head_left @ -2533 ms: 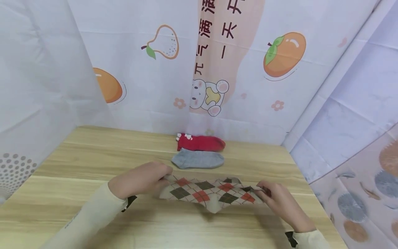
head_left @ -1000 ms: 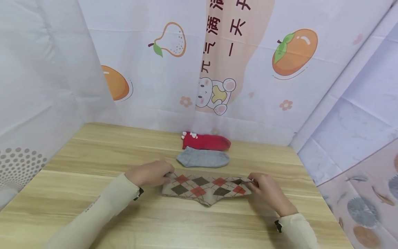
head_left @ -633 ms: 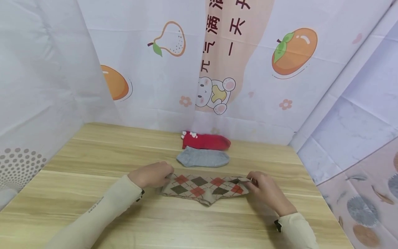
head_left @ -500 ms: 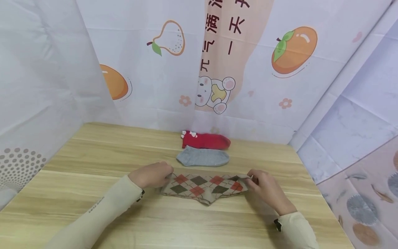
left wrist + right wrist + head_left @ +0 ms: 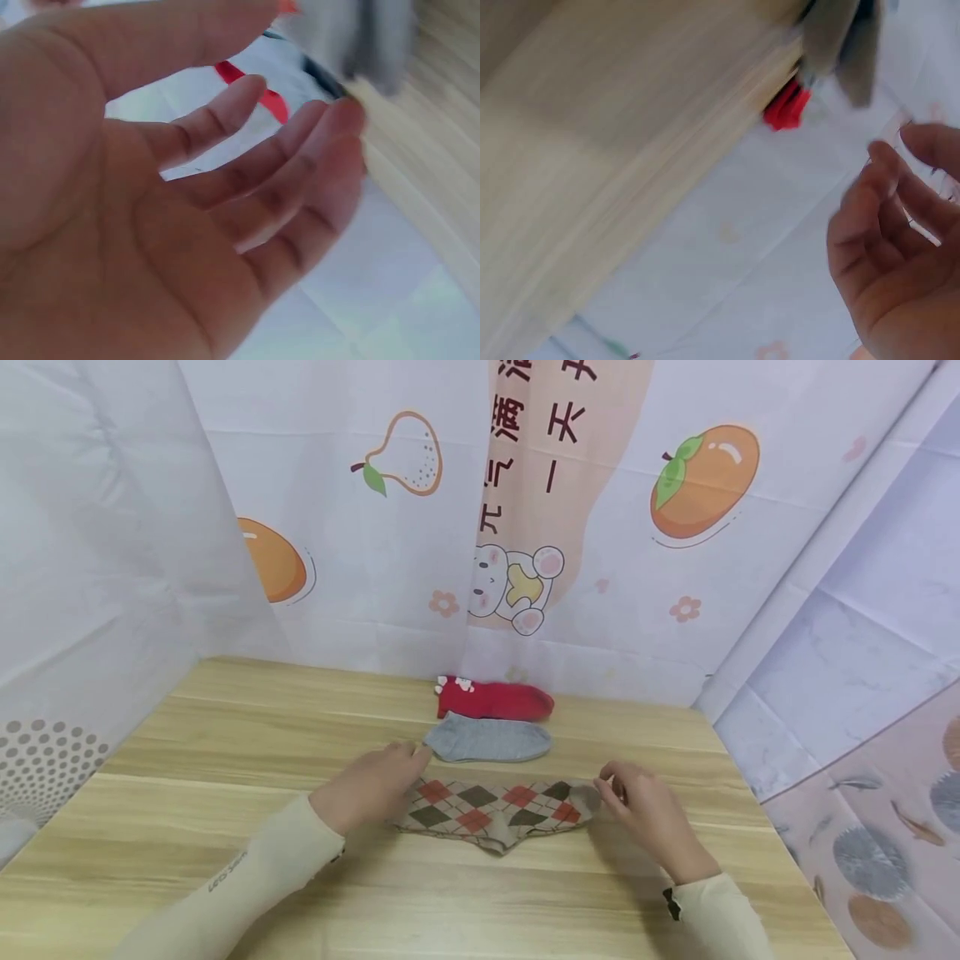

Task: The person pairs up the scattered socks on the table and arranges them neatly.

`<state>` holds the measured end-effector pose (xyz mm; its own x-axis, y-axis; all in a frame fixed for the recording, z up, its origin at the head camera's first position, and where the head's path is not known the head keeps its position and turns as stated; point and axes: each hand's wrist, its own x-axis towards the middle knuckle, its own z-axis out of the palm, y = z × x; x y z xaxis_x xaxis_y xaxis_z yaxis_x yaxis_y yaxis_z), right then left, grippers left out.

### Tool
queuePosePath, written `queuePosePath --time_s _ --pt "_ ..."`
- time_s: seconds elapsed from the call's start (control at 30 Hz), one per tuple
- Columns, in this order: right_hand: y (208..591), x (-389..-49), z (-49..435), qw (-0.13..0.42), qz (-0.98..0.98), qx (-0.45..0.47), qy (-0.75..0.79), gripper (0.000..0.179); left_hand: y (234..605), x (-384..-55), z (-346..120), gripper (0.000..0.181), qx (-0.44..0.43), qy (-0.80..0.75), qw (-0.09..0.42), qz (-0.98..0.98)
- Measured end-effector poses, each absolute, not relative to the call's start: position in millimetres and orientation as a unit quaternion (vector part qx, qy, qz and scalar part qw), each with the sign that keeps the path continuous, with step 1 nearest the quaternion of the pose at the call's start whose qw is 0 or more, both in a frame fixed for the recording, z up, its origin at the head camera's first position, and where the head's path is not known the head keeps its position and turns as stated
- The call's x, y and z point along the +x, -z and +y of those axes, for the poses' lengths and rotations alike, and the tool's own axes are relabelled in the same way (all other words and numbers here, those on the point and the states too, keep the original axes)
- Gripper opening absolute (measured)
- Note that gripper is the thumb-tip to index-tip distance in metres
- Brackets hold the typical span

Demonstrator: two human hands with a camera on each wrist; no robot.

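A beige argyle sock (image 5: 472,818) with red and dark green diamonds lies stretched sideways on the table, its middle bulging toward the near edge. At its left end is my left hand (image 5: 371,789), which covers that tip in the head view. The left wrist view has this hand (image 5: 217,187) with fingers spread and relaxed, nothing in them, and the blurred sock (image 5: 375,45) beyond the fingertips. My right hand (image 5: 651,817) hovers beside the sock's right end. Its fingers (image 5: 866,202) are loosely bent with nothing between them, apart from the sock (image 5: 832,37).
Behind the argyle sock lies a grey ankle sock (image 5: 491,740), and behind that a red sock (image 5: 498,701) with a white figure at its cuff. The wooden table (image 5: 247,727) meets a printed white curtain (image 5: 360,560) at the back and sides.
Both hands have let go of the argyle sock's ends, and it now lies flatter on the table. Earlier they held it raised and stretched. The grey and red socks stay put.
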<state>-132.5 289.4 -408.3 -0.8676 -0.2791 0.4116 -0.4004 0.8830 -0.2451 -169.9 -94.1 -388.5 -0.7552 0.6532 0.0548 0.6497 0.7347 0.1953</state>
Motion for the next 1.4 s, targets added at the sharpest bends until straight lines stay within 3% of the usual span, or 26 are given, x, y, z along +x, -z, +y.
queuePosePath --time_s 0.1,0.17,0.37,0.47,0.57,0.83,1.4 --pt "408 -127 272 0.243 -0.930 0.241 -0.137 0.013 387 -160 -86 0.030 0.393 -0.104 -0.018 0.914" --pt "408 -123 258 0.244 -0.917 0.286 -0.130 0.017 386 -152 -80 0.026 0.422 -0.105 -0.030 0.900" --pt "415 -105 230 0.115 -0.929 0.332 -0.116 0.029 394 -133 -69 0.012 0.458 -0.063 -0.062 0.885" --pt "418 -98 226 0.050 -0.942 0.312 -0.110 0.034 403 -128 -68 0.016 0.464 -0.022 -0.068 0.883" --pt "421 -92 226 0.019 -0.949 0.294 -0.113 0.035 411 -125 -68 0.022 0.474 -0.019 -0.059 0.878" --pt "421 -94 231 0.020 -0.953 0.278 -0.121 0.038 416 -127 -68 0.029 0.463 -0.078 -0.035 0.882" --pt "426 -137 231 0.048 -0.947 0.289 -0.135 0.031 413 -163 -74 0.044 0.451 -0.132 0.048 0.881"
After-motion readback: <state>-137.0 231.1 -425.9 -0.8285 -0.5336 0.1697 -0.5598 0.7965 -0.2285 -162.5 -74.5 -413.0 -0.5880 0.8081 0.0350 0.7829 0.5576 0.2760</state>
